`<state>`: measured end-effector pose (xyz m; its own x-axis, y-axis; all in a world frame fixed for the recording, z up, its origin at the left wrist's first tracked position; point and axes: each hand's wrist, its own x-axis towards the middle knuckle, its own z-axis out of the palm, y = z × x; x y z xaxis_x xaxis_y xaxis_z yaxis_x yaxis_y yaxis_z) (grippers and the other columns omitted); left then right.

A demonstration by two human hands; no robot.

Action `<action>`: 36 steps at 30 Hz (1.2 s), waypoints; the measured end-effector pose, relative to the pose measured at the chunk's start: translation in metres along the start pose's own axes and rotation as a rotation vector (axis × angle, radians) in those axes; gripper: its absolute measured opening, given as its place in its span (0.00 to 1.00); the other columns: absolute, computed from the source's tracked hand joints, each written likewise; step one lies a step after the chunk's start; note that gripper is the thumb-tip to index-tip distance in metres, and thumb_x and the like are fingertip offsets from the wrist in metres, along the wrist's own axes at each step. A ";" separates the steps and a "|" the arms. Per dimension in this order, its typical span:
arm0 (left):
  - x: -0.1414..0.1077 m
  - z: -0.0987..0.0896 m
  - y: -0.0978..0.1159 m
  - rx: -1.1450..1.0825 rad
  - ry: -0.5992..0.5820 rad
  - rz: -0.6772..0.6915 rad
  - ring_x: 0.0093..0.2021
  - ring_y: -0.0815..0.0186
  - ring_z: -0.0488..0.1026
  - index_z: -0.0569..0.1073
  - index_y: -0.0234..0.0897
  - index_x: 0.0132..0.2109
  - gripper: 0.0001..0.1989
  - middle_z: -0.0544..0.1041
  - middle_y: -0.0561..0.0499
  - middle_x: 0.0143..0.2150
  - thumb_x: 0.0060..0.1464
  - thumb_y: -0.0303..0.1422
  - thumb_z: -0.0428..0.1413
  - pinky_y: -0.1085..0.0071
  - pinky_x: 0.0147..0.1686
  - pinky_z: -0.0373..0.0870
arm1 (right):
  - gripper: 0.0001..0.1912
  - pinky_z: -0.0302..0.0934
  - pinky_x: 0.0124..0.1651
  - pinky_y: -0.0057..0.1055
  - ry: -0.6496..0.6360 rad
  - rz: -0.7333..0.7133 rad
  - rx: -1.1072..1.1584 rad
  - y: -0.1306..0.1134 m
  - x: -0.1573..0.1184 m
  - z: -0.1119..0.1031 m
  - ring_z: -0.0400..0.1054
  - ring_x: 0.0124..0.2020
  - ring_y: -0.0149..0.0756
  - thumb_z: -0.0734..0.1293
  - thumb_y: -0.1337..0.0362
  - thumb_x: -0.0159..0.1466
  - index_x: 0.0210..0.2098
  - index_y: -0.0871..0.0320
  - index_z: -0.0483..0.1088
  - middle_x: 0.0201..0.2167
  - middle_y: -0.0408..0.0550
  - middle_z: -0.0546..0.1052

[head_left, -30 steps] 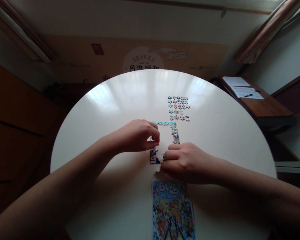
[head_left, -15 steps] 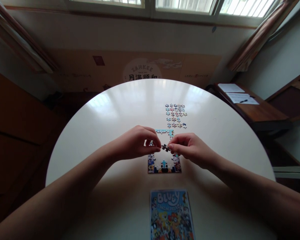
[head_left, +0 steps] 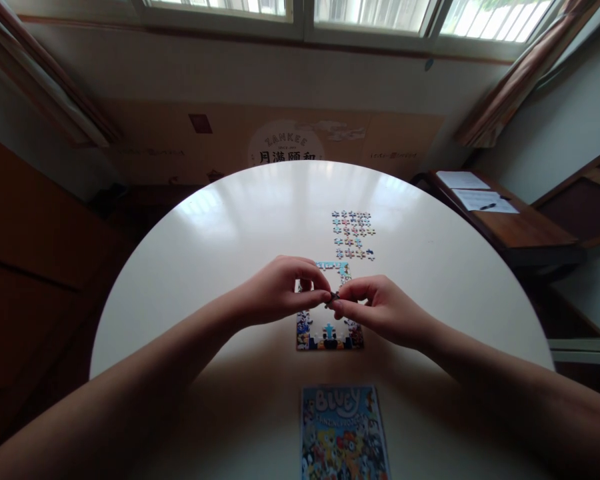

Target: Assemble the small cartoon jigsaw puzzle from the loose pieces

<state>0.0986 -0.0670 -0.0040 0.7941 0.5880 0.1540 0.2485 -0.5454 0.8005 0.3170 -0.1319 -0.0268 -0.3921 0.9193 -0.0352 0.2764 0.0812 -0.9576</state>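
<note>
A small dark puzzle piece is pinched between the fingertips of both hands, in the air over the puzzle. My left hand grips it from the left, thumb and forefinger closed. From the other side my right hand holds it in the same kind of pinch. Below lies a partly joined jigsaw puzzle, its border linked around a bare white middle; my fingers hide part of its sides. Loose puzzle pieces lie in rows just beyond it.
A colourful Bluey picture sheet lies near the front of the round white table. To the right stands a wooden desk with papers and a pen. Behind the table are a wall and windows.
My left hand has moved right and closed in on the piece, so both hands now meet at it. The piece has turned and shows less of its face.
</note>
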 end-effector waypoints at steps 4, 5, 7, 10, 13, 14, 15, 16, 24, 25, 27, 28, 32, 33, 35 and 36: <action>0.000 0.003 0.002 0.007 0.005 -0.083 0.30 0.70 0.70 0.80 0.34 0.35 0.05 0.77 0.51 0.30 0.56 0.30 0.59 0.75 0.28 0.65 | 0.10 0.63 0.33 0.30 0.022 -0.062 -0.096 0.002 -0.001 0.001 0.71 0.30 0.33 0.71 0.58 0.64 0.33 0.58 0.80 0.28 0.46 0.81; 0.000 0.004 0.002 0.005 -0.002 -0.100 0.30 0.70 0.69 0.79 0.34 0.34 0.05 0.77 0.51 0.30 0.55 0.30 0.59 0.75 0.29 0.65 | 0.09 0.63 0.33 0.30 0.030 -0.086 -0.132 0.003 -0.001 0.000 0.71 0.30 0.32 0.71 0.58 0.65 0.34 0.58 0.80 0.29 0.46 0.81; -0.001 0.004 0.002 -0.001 -0.017 -0.121 0.30 0.70 0.70 0.79 0.34 0.34 0.05 0.76 0.51 0.30 0.55 0.30 0.59 0.75 0.29 0.65 | 0.08 0.64 0.32 0.28 0.061 -0.156 -0.217 0.005 -0.001 -0.004 0.71 0.29 0.31 0.71 0.59 0.65 0.36 0.56 0.80 0.29 0.44 0.81; -0.001 0.004 0.001 -0.010 -0.043 -0.144 0.32 0.69 0.71 0.79 0.34 0.35 0.06 0.77 0.50 0.30 0.55 0.31 0.58 0.73 0.31 0.66 | 0.05 0.64 0.32 0.27 0.156 -0.309 -0.349 0.005 -0.001 -0.012 0.69 0.27 0.28 0.72 0.62 0.64 0.38 0.56 0.80 0.29 0.43 0.81; -0.001 0.004 -0.001 -0.018 -0.082 -0.163 0.33 0.67 0.72 0.79 0.34 0.36 0.06 0.78 0.50 0.32 0.54 0.30 0.58 0.72 0.33 0.67 | 0.05 0.65 0.31 0.28 0.197 -0.435 -0.426 0.006 -0.001 -0.017 0.68 0.25 0.27 0.72 0.64 0.65 0.40 0.57 0.80 0.29 0.43 0.80; -0.001 0.004 -0.001 -0.019 -0.097 -0.161 0.33 0.67 0.73 0.79 0.34 0.36 0.06 0.79 0.50 0.32 0.54 0.30 0.58 0.71 0.33 0.68 | 0.05 0.65 0.32 0.28 0.181 -0.468 -0.439 0.006 -0.001 -0.018 0.69 0.26 0.27 0.72 0.65 0.65 0.40 0.57 0.80 0.29 0.44 0.80; -0.002 0.004 -0.001 -0.020 -0.109 -0.156 0.33 0.68 0.73 0.79 0.34 0.36 0.05 0.79 0.50 0.32 0.54 0.30 0.58 0.71 0.34 0.68 | 0.05 0.66 0.32 0.28 0.156 -0.498 -0.448 0.007 -0.001 -0.017 0.70 0.28 0.28 0.71 0.65 0.66 0.41 0.57 0.79 0.30 0.45 0.81; -0.002 0.005 -0.001 -0.019 -0.119 -0.146 0.33 0.68 0.72 0.79 0.34 0.36 0.05 0.78 0.50 0.32 0.54 0.30 0.58 0.71 0.34 0.68 | 0.05 0.67 0.33 0.29 0.132 -0.524 -0.457 0.007 -0.001 -0.017 0.72 0.30 0.29 0.71 0.65 0.66 0.41 0.56 0.79 0.32 0.46 0.81; -0.002 0.007 -0.001 0.023 -0.141 -0.102 0.32 0.69 0.72 0.79 0.34 0.36 0.06 0.79 0.51 0.31 0.56 0.31 0.58 0.73 0.32 0.67 | 0.06 0.69 0.37 0.32 0.078 -0.591 -0.587 0.009 -0.001 -0.015 0.75 0.34 0.33 0.68 0.64 0.69 0.39 0.55 0.78 0.34 0.46 0.82; -0.001 0.007 -0.001 0.045 -0.135 -0.096 0.31 0.69 0.72 0.80 0.35 0.37 0.06 0.79 0.51 0.31 0.57 0.31 0.58 0.73 0.32 0.67 | 0.05 0.69 0.37 0.32 0.074 -0.584 -0.612 0.009 -0.002 -0.016 0.75 0.35 0.33 0.68 0.64 0.69 0.39 0.55 0.78 0.34 0.46 0.82; -0.001 0.006 -0.002 0.110 -0.115 -0.080 0.31 0.69 0.73 0.81 0.35 0.37 0.07 0.80 0.50 0.32 0.57 0.30 0.58 0.73 0.32 0.67 | 0.05 0.68 0.38 0.32 0.051 -0.547 -0.650 0.008 -0.002 -0.016 0.74 0.35 0.33 0.68 0.64 0.68 0.38 0.55 0.78 0.34 0.45 0.82; -0.001 0.005 -0.003 0.152 -0.103 -0.070 0.32 0.69 0.73 0.81 0.36 0.37 0.07 0.80 0.50 0.32 0.57 0.30 0.58 0.73 0.32 0.67 | 0.05 0.68 0.38 0.32 0.032 -0.520 -0.660 0.008 -0.002 -0.016 0.74 0.35 0.33 0.68 0.65 0.68 0.38 0.55 0.78 0.34 0.45 0.82; -0.002 0.003 -0.006 0.292 -0.102 -0.030 0.32 0.69 0.73 0.81 0.37 0.36 0.05 0.80 0.50 0.34 0.56 0.29 0.59 0.73 0.33 0.67 | 0.05 0.65 0.37 0.31 -0.055 -0.434 -0.689 0.009 -0.001 -0.014 0.72 0.34 0.33 0.68 0.66 0.67 0.35 0.55 0.78 0.31 0.43 0.81; -0.002 0.003 -0.007 0.312 -0.116 -0.023 0.32 0.69 0.73 0.81 0.37 0.36 0.05 0.80 0.50 0.34 0.56 0.28 0.59 0.73 0.33 0.67 | 0.05 0.64 0.36 0.31 -0.068 -0.426 -0.703 0.009 -0.001 -0.014 0.72 0.33 0.33 0.68 0.66 0.66 0.35 0.55 0.78 0.31 0.43 0.80; -0.003 0.003 -0.009 0.338 -0.141 -0.011 0.31 0.70 0.73 0.81 0.38 0.35 0.05 0.80 0.51 0.34 0.56 0.28 0.60 0.74 0.33 0.67 | 0.06 0.64 0.36 0.31 -0.075 -0.425 -0.731 0.009 -0.001 -0.015 0.72 0.34 0.33 0.68 0.66 0.67 0.36 0.55 0.78 0.32 0.43 0.80; -0.004 0.003 -0.009 0.350 -0.149 -0.007 0.31 0.70 0.73 0.81 0.38 0.35 0.04 0.80 0.52 0.35 0.56 0.28 0.60 0.74 0.33 0.67 | 0.06 0.64 0.36 0.32 -0.064 -0.429 -0.741 0.009 -0.001 -0.017 0.72 0.34 0.33 0.67 0.66 0.67 0.36 0.55 0.78 0.32 0.44 0.80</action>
<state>0.0949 -0.0659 -0.0134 0.8572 0.5133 0.0424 0.4084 -0.7276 0.5512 0.3347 -0.1253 -0.0304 -0.6362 0.7299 0.2498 0.5861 0.6679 -0.4586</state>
